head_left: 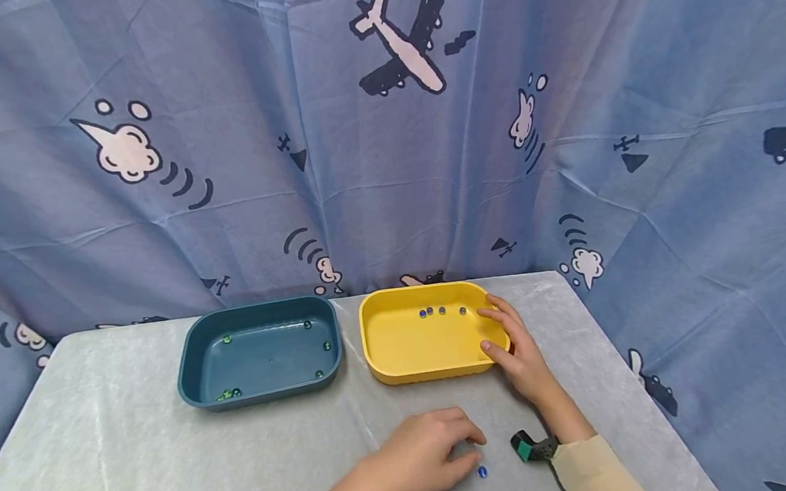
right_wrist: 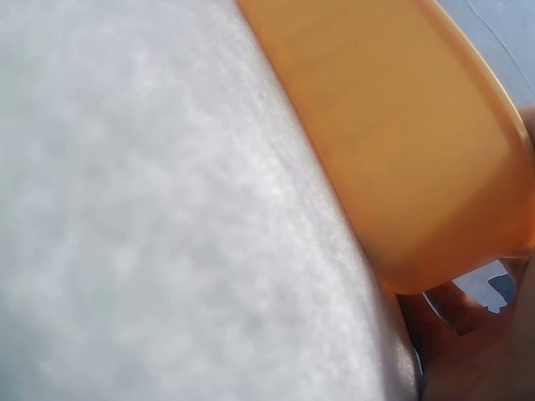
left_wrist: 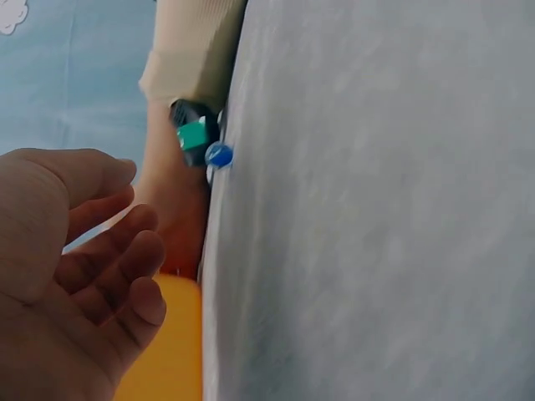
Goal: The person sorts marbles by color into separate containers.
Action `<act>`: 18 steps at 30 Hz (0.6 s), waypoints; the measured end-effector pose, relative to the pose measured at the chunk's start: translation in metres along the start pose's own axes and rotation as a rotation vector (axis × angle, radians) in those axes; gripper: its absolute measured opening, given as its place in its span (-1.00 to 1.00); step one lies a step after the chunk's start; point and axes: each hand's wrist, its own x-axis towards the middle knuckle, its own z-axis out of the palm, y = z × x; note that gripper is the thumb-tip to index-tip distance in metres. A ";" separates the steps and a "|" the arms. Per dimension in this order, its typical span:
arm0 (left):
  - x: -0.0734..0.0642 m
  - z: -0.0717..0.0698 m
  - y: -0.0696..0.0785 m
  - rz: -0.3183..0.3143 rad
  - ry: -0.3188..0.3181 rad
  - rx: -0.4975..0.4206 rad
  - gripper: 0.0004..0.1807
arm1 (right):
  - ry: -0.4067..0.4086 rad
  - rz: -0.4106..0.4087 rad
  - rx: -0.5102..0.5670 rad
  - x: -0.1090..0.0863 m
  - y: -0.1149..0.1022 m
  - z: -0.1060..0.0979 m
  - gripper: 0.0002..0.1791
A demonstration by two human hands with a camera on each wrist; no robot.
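A single blue marble (head_left: 482, 472) lies on the grey table, just off the thumb and fingertips of my left hand (head_left: 418, 455). That hand's fingers are loosely bent with a gap to the thumb, and nothing is between them; the left wrist view has the marble (left_wrist: 219, 154) beyond the fingertips. My right hand (head_left: 523, 355) holds the right end of a yellow tray (head_left: 418, 373), thumb and fingers reaching over its rim. Several blue marbles (head_left: 442, 310) sit along the tray's far side. From the right wrist, the tray's outer wall (right_wrist: 401, 142) fills the view's upper right.
To the left of the yellow tray stands a dark teal tray (head_left: 270, 365) with several green marbles (head_left: 227, 339) spread along its edges. A blue patterned curtain (head_left: 236, 134) hangs behind the table (head_left: 138, 455). A black and green band (head_left: 533, 448) is at the right wrist.
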 end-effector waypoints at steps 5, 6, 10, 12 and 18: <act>0.000 0.008 0.004 -0.003 -0.047 0.000 -0.83 | 0.000 0.016 0.001 0.000 -0.003 0.001 -0.49; -0.001 0.010 0.004 -0.003 -0.054 -0.002 -0.83 | -0.001 0.018 0.002 0.000 -0.003 0.001 -0.49; 0.000 0.014 0.005 -0.014 -0.081 -0.025 -0.81 | -0.006 0.012 0.003 0.000 -0.002 0.001 -0.49; 0.000 0.015 0.004 -0.019 -0.091 -0.031 -0.81 | -0.006 0.008 0.007 0.000 0.000 0.001 -0.49; -0.001 0.016 0.003 -0.044 -0.119 -0.040 -0.82 | -0.001 -0.007 0.010 0.000 0.002 0.000 -0.49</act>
